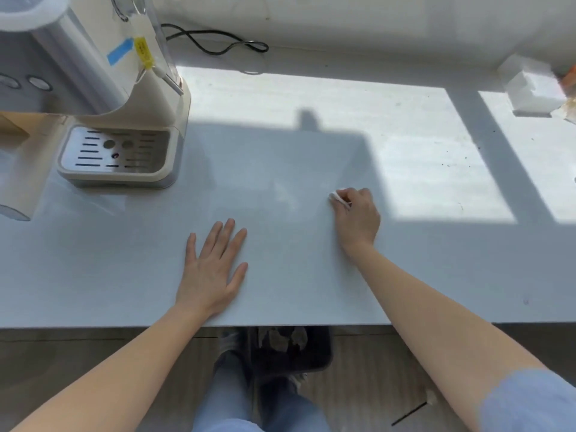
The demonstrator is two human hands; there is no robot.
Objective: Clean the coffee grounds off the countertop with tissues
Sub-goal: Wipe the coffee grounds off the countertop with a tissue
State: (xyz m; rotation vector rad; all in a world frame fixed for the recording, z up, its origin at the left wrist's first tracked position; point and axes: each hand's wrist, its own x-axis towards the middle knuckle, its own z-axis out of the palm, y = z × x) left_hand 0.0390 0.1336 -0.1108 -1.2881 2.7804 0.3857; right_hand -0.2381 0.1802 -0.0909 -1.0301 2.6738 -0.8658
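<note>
My right hand (358,213) is closed around a small wad of white tissue (336,197), pressed down on the white countertop (280,157) right of centre. Only a corner of the tissue pokes out past my fingers. My left hand (213,269) lies flat on the countertop near its front edge, fingers spread, holding nothing. A few dark specks of coffee grounds (448,165) are scattered in the sunlit patch to the right of my right hand.
A cream coffee machine (103,88) with a drip tray (115,151) stands at the left. A black cable (218,42) loops along the back wall. A white tissue box (530,88) sits at the far right. Under the counter stands a black bin (290,347).
</note>
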